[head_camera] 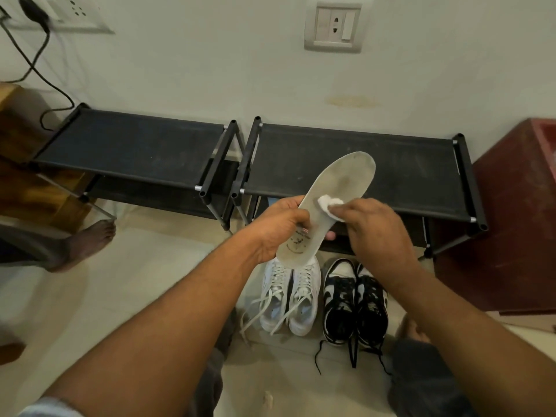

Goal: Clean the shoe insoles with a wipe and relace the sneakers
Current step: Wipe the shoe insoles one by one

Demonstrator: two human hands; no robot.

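Note:
My left hand (278, 225) grips the heel half of a pale grey insole (340, 182), which points up and to the right over the shoe rack. My right hand (376, 227) pinches a crumpled white wipe (421, 204) and presses it against the middle of the insole. Below the hands, a pair of white sneakers (288, 299) stands on the floor with loose white laces trailing left. A black-and-white pair of sneakers (356, 302) stands right of it, its black laces spilling toward me.
Two low black shoe racks (135, 145) (406, 170) stand against the wall. A dark red cabinet (517, 221) is at the right, wooden furniture (21, 139) at the left. Another person's bare foot (87, 239) is on the floor at left. My knees are at the bottom.

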